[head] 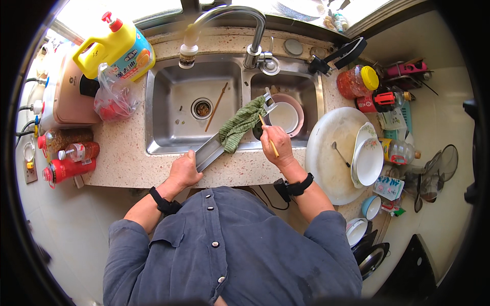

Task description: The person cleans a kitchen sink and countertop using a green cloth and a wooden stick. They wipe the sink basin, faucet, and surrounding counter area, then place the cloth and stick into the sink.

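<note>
My left hand (183,170) grips the lower end of a long metal channel-shaped piece (209,153) that slants up over the sink's front rim. A crumpled green cloth (242,123) lies along its middle and upper part. In my right hand (278,142) is a wooden stick (274,147), probably a chopstick, its far tip against the cloth's right edge. Beneath lies a two-basin steel sink (164,95). Another thin brown stick (216,106) rests in the left basin, beside the drain (202,108). A white bowl (283,116) and a pink bowl (300,114) are nested in the right basin.
A chrome faucet (262,32) arches above the sink. Left stand a yellow detergent jug (126,49), a plastic bag (115,97) and several bottles (69,168). A round board (325,153) on the right carries a spoon (340,153) and stacked plates (369,162); jars (352,82) stand behind.
</note>
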### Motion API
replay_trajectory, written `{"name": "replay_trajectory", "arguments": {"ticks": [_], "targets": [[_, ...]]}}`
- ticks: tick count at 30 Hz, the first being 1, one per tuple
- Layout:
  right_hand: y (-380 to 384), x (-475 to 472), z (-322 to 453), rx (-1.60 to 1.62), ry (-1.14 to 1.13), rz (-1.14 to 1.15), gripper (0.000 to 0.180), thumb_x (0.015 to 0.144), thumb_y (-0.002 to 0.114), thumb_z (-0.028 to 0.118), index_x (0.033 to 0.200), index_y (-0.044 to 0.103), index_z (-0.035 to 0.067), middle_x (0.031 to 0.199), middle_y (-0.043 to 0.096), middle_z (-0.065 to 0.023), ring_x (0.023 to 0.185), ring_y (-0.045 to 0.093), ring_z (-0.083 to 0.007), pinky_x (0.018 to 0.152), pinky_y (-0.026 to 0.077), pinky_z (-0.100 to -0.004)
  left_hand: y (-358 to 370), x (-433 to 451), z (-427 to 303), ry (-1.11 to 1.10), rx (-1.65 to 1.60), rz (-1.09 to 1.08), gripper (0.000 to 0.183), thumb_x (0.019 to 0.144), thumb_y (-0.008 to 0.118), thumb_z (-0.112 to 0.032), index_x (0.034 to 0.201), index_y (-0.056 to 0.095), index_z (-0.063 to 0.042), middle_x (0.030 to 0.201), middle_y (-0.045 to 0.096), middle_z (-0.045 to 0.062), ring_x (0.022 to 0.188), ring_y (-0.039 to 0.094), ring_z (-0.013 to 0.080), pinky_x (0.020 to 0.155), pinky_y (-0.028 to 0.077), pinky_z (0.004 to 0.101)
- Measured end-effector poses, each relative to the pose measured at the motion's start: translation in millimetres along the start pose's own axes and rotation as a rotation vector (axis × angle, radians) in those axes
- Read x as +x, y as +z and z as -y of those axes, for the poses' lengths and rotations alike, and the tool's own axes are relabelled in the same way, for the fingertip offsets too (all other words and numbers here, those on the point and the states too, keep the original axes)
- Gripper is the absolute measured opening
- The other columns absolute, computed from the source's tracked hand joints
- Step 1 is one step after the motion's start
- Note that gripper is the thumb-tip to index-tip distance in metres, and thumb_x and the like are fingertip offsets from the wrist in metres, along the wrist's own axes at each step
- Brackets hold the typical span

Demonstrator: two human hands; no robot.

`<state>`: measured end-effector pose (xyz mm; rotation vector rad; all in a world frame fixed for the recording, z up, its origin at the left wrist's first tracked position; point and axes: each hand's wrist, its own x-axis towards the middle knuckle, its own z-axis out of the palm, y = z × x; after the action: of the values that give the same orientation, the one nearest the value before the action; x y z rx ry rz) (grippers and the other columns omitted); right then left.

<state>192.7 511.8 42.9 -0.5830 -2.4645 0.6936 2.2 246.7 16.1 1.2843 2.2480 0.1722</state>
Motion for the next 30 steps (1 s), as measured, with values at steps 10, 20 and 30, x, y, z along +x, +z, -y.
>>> {"name": "replay_trajectory", "arguments": {"ticks": [10,20,30], "targets": [[66,-18,-19,-0.432,-0.12,0.061,0.014,0.082,0.059,0.009,0.089,0.059,-0.003,0.08,0.056,-0.0169,0.084,0.056,-0.0324,0.08,0.049,-0.0411,-4,0,-4,0.006,-0.031,0.006,0.054,0.067,0.078,-0.023,0.103,0.049,0.005,0.093,0.065,0.025,0.087,0.066,0.0414,0.078,0.055,0.0469],[30,-14,8,-0.236,-0.03,0.083,0.018,0.083,0.061,0.003,0.098,0.062,-0.007,0.082,0.058,-0.0174,0.086,0.058,-0.0338,0.08,0.049,-0.0418,1,-5,10,-0.004,-0.019,-0.001,0.052,0.065,0.075,-0.019,0.102,0.047,0.006,0.084,0.066,0.026,0.08,0.066,0.0441,0.073,0.055,0.0477],[-36,-3,1,-0.027,-0.011,-0.131,0.019,0.084,0.059,-0.004,0.101,0.066,-0.007,0.09,0.067,-0.0215,0.089,0.066,-0.0388,0.082,0.054,-0.042,1,-8,10,0.0,-0.055,0.034,0.053,0.064,0.074,-0.02,0.102,0.047,0.006,0.082,0.066,0.027,0.078,0.067,0.0442,0.071,0.055,0.0488]]}}
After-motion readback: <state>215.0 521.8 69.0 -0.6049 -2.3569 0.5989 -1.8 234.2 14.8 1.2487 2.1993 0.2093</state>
